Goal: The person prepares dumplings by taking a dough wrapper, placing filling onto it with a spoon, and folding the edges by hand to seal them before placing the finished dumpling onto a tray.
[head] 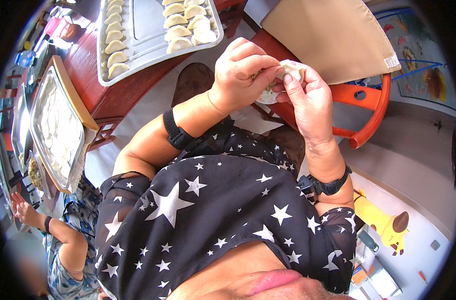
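Observation:
Between my two hands a pale dumpling (292,69) is held in the air, its edge partly pleated. My left hand (246,69) pinches the dumpling's left side between thumb and fingers. On the other side, my right hand (312,95) grips it with the thumb pressed on its front. Below the hands a white bowl (266,98) shows in part, with bits of filling in it; the fingers hide the rest. Farther up and left, a metal tray (147,48) carries rows of folded dumplings (178,32) along both sides.
The tray rests on a red wooden table (89,71). A second tray (80,150) full of pale dough pieces stands at left, near a bowl of filling (35,172). A co-worker's hand (25,212) is beyond it. A wooden chair (363,108) with a tan panel (329,37) stands at right.

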Demonstrator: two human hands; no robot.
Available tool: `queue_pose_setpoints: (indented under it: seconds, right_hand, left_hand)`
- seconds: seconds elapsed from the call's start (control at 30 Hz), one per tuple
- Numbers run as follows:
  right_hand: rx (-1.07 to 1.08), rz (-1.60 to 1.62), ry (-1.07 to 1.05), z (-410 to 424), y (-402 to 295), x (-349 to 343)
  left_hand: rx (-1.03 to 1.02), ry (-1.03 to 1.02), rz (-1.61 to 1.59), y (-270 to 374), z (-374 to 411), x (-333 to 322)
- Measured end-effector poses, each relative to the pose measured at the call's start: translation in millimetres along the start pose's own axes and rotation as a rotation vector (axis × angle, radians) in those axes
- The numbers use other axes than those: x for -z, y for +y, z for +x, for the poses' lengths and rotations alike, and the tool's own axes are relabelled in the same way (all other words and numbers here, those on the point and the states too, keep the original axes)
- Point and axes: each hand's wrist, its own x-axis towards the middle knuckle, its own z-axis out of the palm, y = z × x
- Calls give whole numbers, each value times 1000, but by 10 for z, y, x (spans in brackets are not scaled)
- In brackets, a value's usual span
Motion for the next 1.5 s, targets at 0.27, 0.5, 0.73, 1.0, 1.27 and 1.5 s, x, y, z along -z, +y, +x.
queue_pose_setpoints:
  seconds: [0.27,0.5,0.73,1.0,1.27,1.5]
  right_hand:
    - [23,-48,-34,-34,-34,48]
    - [-14,-31,-78,-45,-21,84]
    - [14,2,-17,2,1,82]
    - [376,-239,186,47,98,91]
    - [429,-289,171,70,105,83]
    - [485,-319,231,74,92,96]
  left_hand:
    - [327,-225,-286,115,52,53]
    - [332,-206,-438,46,-6,-10]
    - [374,-129,-421,58,1,-39]
    - [599,-42,-579,68,-61,-128]
    - [502,-45,-514,85,-22,-132]
    - [522,-78,-435,92,9,-115]
